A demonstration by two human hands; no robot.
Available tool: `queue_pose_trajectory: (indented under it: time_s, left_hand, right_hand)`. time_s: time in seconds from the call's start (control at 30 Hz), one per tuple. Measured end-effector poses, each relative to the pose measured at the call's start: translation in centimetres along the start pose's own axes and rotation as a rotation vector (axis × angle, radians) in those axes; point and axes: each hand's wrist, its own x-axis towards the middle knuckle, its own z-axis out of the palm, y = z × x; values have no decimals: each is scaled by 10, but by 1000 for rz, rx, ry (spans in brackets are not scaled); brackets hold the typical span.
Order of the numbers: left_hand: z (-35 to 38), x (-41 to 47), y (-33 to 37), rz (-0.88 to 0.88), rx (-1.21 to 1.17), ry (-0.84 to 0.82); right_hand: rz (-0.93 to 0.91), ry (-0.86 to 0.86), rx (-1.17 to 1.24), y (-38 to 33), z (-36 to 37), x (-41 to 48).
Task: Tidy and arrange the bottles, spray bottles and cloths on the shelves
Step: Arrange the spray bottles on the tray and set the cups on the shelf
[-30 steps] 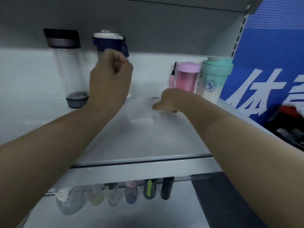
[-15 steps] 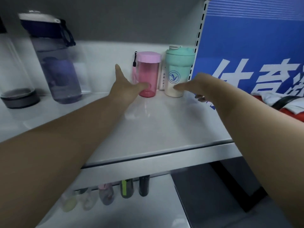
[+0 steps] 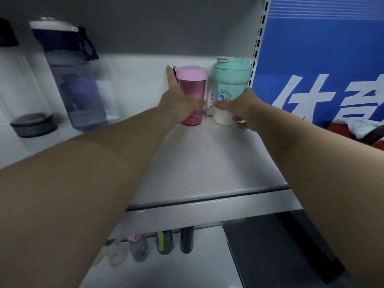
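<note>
A pink tumbler [image 3: 192,84] with a pink lid stands at the back of the white shelf [image 3: 207,163]. Right beside it is a teal bottle [image 3: 230,80] with a cream base. My left hand [image 3: 178,102] wraps the tumbler from the left, thumb across its front and one finger pointing up along its side. My right hand [image 3: 241,109] curls around the teal bottle's lower right side, thumb on the front. Both bottles stand upright on the shelf.
A dark blue-lidded purple bottle [image 3: 76,90] and a clear bottle with a grey base [image 3: 25,104] stand at the shelf's left. A blue sign panel [image 3: 322,65] walls the right, with red and white cloth [image 3: 353,129] beyond. Several small bottles [image 3: 162,242] line the lower shelf.
Both hands left the left side of the shelf and reached right and back. They went from hovering near the pink tumbler and teal bottle to closing around them.
</note>
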Motion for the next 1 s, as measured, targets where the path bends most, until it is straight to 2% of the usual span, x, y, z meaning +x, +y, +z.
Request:
queue_pose_trajectory:
  time_s: [0.13,0.2,0.37,0.63,0.77,1.0]
  left_hand:
    - [-21,-7,-3,3,56,16]
    - [-37,-13,-7,-3,99,42]
    - [-79,-24,-16,-37,172,74]
    - [-94,-34,-16,-155,143,198]
    - [-97,-40,-17,-209,221,265]
    - [-99,-46,-16,-221,209,311]
  right_hand:
    - [-43,109,-92,3,10,6]
    - [-51,111,-102,3,15,5]
    - [-98,-8,-95,-11,37,-15]
    - [-126,-211,54,-41,90,-39]
    - [-65,-188,83,-40,94,-35]
    - [-111,-45,24,-42,105,-37]
